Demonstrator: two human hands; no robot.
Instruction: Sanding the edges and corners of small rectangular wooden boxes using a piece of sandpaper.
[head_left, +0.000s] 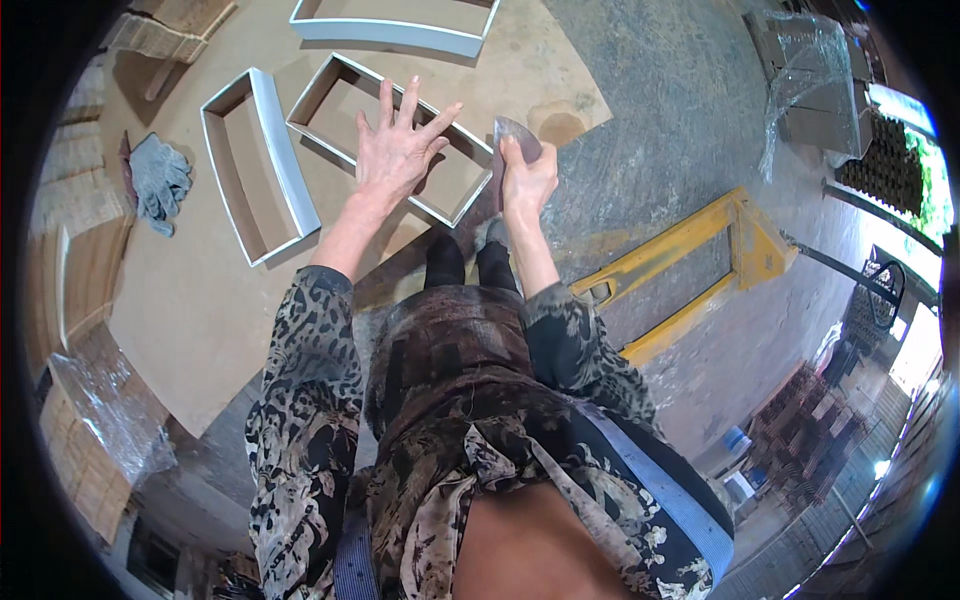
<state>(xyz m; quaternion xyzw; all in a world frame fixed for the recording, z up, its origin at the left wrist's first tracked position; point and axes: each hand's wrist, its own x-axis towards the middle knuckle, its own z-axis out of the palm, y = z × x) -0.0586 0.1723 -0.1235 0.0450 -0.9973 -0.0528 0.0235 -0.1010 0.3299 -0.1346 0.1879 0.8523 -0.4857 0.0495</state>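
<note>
Patterned sleeves (pixel 300 400) lead up: left hand (pixel 398 150), 5 fingers spread wide, presses the white frame (pixel 400 135); right hand (pixel 527 180) pinches sandpaper (pixel 515 132) at the frame's corner.

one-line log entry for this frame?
left hand: flat on white frame | right hand: gripping sanding sheet at frame corner | frames on brown board

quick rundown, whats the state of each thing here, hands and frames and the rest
left hand: open, fingers spread, pressed flat on the middle frame
right hand: shut on a sanding sheet, at that frame's right corner
middle frame: white, flat on the board, held down
left frame: flat on the board, untouched
far frame: flat on the board, partly out of view
glove: crumpled, lying loose
pallet jack: parked on the floor
</note>
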